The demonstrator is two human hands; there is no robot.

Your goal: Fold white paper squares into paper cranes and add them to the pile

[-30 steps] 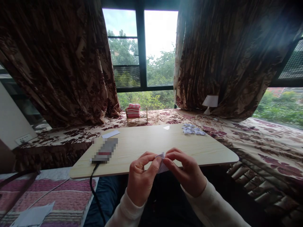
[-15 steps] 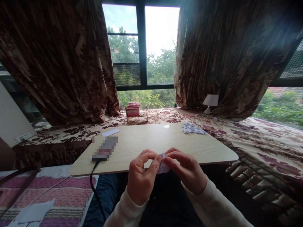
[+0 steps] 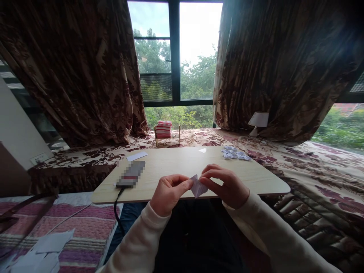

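A small folded piece of paper, pale with faint lines and pointed corners, is held up in front of the table's near edge. My left hand pinches its left corner between thumb and fingers. On the other side, my right hand grips the right corner with thumb and index finger. Fine folds in the paper are too small to make out. A pile of small folded papers lies at the far right of the light wooden table.
A blurred-out device with a black cable lies on the table's left side, near a white paper strip. Loose paper sheets rest on the striped bedding. Beyond stand a small rack of folded cloths and a lamp.
Both hands have risen slightly and drawn a little apart. The folded paper now shows as a diamond shape between them, where before the fingers mostly covered it. The view has shifted slightly.
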